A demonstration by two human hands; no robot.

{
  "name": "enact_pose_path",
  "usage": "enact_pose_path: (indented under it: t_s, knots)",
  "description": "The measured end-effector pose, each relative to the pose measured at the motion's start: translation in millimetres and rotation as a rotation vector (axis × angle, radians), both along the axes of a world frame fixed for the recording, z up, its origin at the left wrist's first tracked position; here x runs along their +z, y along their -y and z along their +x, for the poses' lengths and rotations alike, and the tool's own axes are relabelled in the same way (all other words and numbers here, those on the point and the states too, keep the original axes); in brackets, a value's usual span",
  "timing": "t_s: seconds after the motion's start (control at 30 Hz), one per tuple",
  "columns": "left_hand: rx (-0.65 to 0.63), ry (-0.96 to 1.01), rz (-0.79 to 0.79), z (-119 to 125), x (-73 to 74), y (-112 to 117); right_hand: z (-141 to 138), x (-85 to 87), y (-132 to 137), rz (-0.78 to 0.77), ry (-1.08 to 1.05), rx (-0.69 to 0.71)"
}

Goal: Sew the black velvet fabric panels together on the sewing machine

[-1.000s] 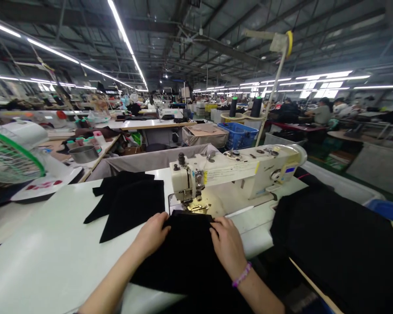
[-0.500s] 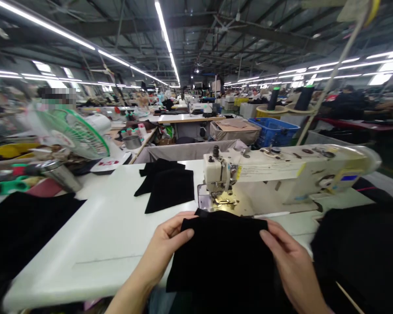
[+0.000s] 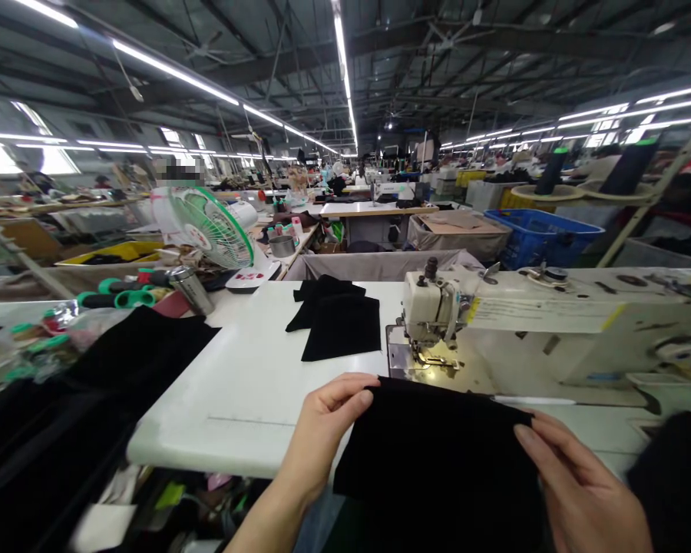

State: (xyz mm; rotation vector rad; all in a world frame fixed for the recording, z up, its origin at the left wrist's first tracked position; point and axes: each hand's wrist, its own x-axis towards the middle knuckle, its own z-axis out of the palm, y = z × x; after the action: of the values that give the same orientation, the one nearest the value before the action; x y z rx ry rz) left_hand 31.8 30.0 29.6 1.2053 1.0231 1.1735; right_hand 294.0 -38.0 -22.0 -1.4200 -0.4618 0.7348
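Observation:
A piece of black fabric (image 3: 438, 453) is lifted off the white table's (image 3: 247, 384) near edge, in front of the sewing machine (image 3: 553, 322). My left hand (image 3: 322, 430) pinches its upper left corner, thumb on top. My right hand (image 3: 576, 484) grips its upper right corner, fingers curled over the cloth. The needle area (image 3: 431, 349) is lit and stands just behind the fabric's top edge, apart from it.
Small black fabric pieces (image 3: 337, 319) lie stacked left of the machine. A larger black cloth (image 3: 92, 392) drapes at the left. A green fan (image 3: 210, 226), a metal cup (image 3: 191, 290) and thread cones stand beyond. A blue crate (image 3: 544, 234) sits behind the machine.
My hands have pulled the black fabric back from under the needle and lifted it toward me, spreading it wider. The view has swung left, so the machine sits further right.

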Motion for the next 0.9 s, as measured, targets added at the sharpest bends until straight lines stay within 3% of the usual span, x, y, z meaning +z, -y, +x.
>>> enact_pose_path:
  t_s: [0.2, 0.33, 0.5, 0.63, 0.73, 0.9]
  knots:
    - [0.054, 0.050, -0.081, -2, -4.2, -2, -6, 22.0, -1, -0.070, -0.083, -0.029]
    - [-0.016, 0.015, -0.084, -6, -2.4, 1, -9, 29.4, -5, -0.034, -0.140, -0.032]
    - [-0.031, -0.044, -0.111, -10, -0.4, 3, -3, 28.6, -2, 0.058, 0.083, 0.053]
    - [0.019, -0.018, -0.009, -10, 3.7, 1, 4, 28.6, 4, 0.071, 0.343, 0.091]
    - [-0.016, -0.025, 0.055, -11, 6.6, -1, 5, 32.6, 5, 0.038, 0.379, 0.062]
    - [-0.016, -0.003, 0.016, -15, 10.3, 0, 2, 35.6, 1, -0.083, 0.381, 0.008]
